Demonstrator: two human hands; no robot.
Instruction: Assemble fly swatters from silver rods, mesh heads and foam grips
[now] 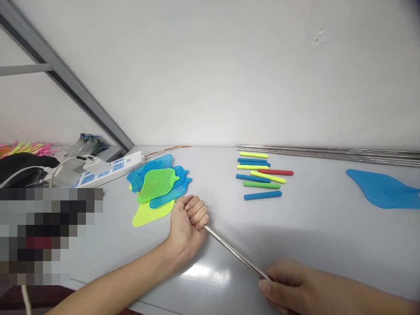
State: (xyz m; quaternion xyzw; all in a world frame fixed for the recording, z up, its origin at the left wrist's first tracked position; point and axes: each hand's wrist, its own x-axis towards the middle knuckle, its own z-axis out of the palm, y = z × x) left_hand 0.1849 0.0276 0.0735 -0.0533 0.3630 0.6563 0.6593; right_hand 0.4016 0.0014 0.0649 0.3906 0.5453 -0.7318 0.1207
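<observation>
A shiny metal telescopic rod runs diagonally between my two hands above the grey table. My left hand is wrapped in a fist round its upper end. Lower right, my right hand grips the other end, thumb along the rod. Just beyond my left fist lies a pile of perforated fly swatter heads: a green one on top, a blue one under it, and a yellow one nearest. The yellow one's neck reaches towards my left thumb; whether it touches the rod is hidden.
Several coloured handle sleeves, including a blue one, lie mid-table. Behind them, metal rods line the wall. A blue swatter head lies far right. A power strip with cables sits left, beside a metal frame.
</observation>
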